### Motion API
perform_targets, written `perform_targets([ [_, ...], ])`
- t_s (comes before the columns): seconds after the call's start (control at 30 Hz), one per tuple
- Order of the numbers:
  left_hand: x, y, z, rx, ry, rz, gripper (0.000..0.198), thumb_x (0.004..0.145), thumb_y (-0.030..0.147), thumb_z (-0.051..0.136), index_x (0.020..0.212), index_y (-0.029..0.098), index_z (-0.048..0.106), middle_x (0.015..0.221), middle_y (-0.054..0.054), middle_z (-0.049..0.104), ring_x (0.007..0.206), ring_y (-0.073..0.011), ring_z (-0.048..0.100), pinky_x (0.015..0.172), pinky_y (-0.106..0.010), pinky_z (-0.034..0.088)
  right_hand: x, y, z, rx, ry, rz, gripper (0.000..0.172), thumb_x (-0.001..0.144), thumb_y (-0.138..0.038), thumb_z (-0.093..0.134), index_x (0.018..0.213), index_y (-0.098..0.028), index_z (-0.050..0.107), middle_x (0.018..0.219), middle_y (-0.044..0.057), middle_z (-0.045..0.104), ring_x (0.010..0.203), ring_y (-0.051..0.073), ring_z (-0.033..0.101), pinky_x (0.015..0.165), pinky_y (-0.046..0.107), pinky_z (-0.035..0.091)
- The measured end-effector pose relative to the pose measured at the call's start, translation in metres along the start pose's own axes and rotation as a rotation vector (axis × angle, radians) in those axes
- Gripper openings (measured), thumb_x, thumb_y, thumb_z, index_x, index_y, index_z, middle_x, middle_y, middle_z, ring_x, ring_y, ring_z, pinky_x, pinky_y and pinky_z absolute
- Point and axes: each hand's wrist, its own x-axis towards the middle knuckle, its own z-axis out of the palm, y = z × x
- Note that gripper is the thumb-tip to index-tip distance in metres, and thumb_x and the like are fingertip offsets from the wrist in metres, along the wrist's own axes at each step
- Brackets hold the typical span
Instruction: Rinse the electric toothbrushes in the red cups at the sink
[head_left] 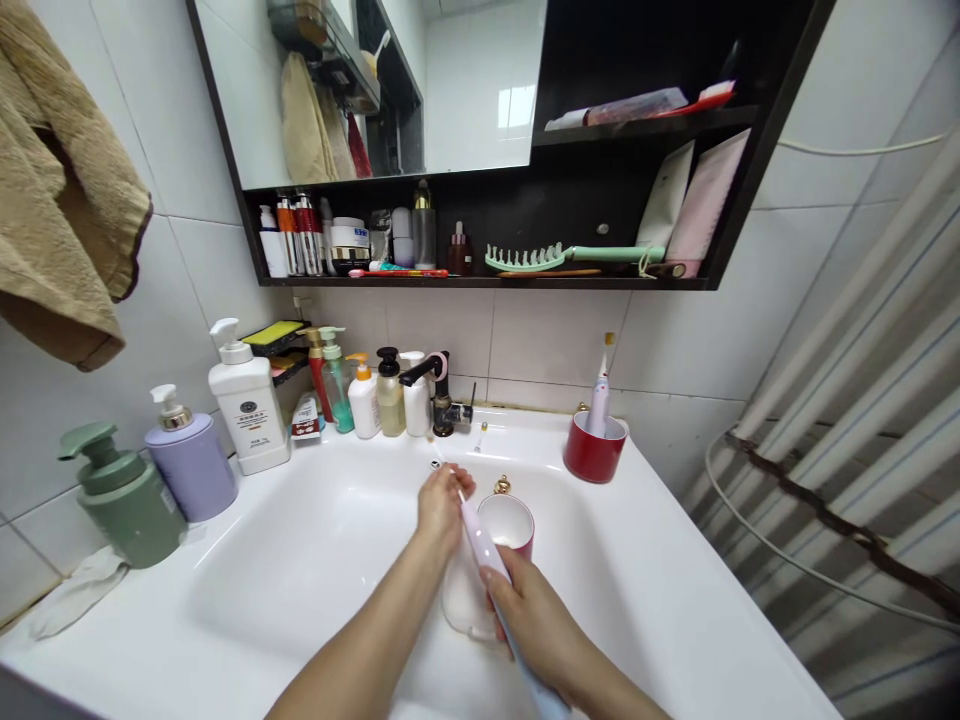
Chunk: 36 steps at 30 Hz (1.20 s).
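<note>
My right hand (529, 605) is closed around the handle of a pale pink and light blue electric toothbrush (480, 535), held over the sink. Its thin neck slants up to my left hand (441, 508), whose fingers curl about the brush head and hide it. Both hands are just below and in front of the black faucet (439, 400). Behind my right hand, a red cup with a white inside (506, 518) stands in the sink (337, 530). Something clear with a rounded edge (466, 600) lies beneath the toothbrush; I cannot make out what it is.
Another electric toothbrush (600, 395) stands in a red cup (594, 455) on the right rim. Pump bottles (251, 405) line the left and back rim. A dark mirror cabinet (480, 283) overhangs the back, with a green hairbrush (574, 257). A brown towel (60, 180) hangs left.
</note>
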Motion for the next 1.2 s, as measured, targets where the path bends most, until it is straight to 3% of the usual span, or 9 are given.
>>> perform_targets([
  [0.13,0.018,0.004,-0.003,0.358,-0.094,-0.082,0.007,0.067,0.017,0.039,0.062,0.014,0.042,0.048,0.0,0.049,0.043,-0.0063,0.048,0.052,-0.022,0.04,-0.005,-0.003,-0.002,0.065,-0.003,-0.005,0.02,0.07,-0.034,0.031,0.077,-0.018,0.041,0.057,-0.003,0.04,0.038,0.005,0.038,0.033,0.017,0.03],
  [0.33,0.055,-0.023,0.037,0.751,-0.195,-0.115,0.009,0.064,0.018,0.043,0.056,0.015,0.04,0.035,0.001,0.047,0.028,-0.0098,0.041,0.039,-0.024,0.034,-0.003,-0.008,-0.012,0.163,0.048,-0.059,0.025,0.069,-0.04,0.033,0.08,-0.018,0.04,0.058,-0.004,0.038,0.039,0.005,0.037,0.034,0.017,0.03],
  [0.47,0.083,-0.04,0.056,0.957,-0.209,-0.084,0.013,0.063,0.018,0.043,0.05,0.016,0.04,0.029,0.0,0.045,0.025,-0.0112,0.039,0.039,-0.027,0.034,-0.003,-0.007,-0.015,0.151,0.041,-0.047,0.032,0.068,-0.043,0.033,0.087,-0.017,0.039,0.058,-0.003,0.038,0.037,0.005,0.037,0.031,0.017,0.028],
  [0.7,0.113,-0.048,0.061,1.237,-0.174,0.055,0.014,0.059,0.021,0.049,0.047,0.016,0.044,0.034,-0.003,0.047,0.045,-0.0197,0.052,0.05,-0.032,0.037,0.002,0.001,-0.013,0.174,0.068,-0.126,0.043,0.066,-0.048,0.032,0.093,-0.015,0.039,0.054,-0.003,0.04,0.033,0.005,0.035,0.033,0.018,0.028],
  [0.8,0.117,-0.04,0.057,1.317,-0.114,0.173,0.008,0.057,0.023,0.052,0.055,0.016,0.047,0.058,-0.008,0.057,0.075,-0.0228,0.052,0.065,-0.032,0.035,0.002,0.004,-0.012,0.171,0.07,-0.128,0.044,0.066,-0.048,0.032,0.095,-0.015,0.039,0.054,-0.003,0.04,0.033,0.004,0.035,0.033,0.018,0.029],
  [0.9,0.116,-0.032,0.05,1.36,-0.058,0.248,0.01,0.057,0.021,0.052,0.065,0.016,0.049,0.087,-0.012,0.054,0.097,-0.0234,0.04,0.076,-0.033,0.029,0.002,0.005,-0.012,0.156,0.069,-0.137,0.042,0.067,-0.045,0.032,0.095,-0.015,0.039,0.055,-0.003,0.041,0.033,0.004,0.035,0.034,0.018,0.03],
  [1.07,0.106,-0.025,0.043,1.333,-0.021,0.175,0.007,0.055,0.005,0.05,0.057,0.012,0.049,0.093,-0.017,0.051,0.1,-0.0259,0.036,0.08,-0.034,0.026,0.001,0.002,-0.014,0.158,0.059,-0.118,0.039,0.068,-0.042,0.032,0.096,-0.016,0.038,0.056,-0.003,0.04,0.035,0.005,0.036,0.032,0.017,0.029],
  [1.2,0.081,-0.008,0.036,1.167,-0.058,0.058,0.005,0.061,0.008,0.045,0.058,0.012,0.048,0.084,-0.015,0.054,0.09,-0.0214,0.046,0.071,-0.028,0.036,-0.001,-0.002,-0.017,0.103,0.099,-0.087,0.032,0.07,-0.036,0.033,0.094,-0.016,0.039,0.057,-0.003,0.038,0.038,0.005,0.037,0.033,0.017,0.03],
])
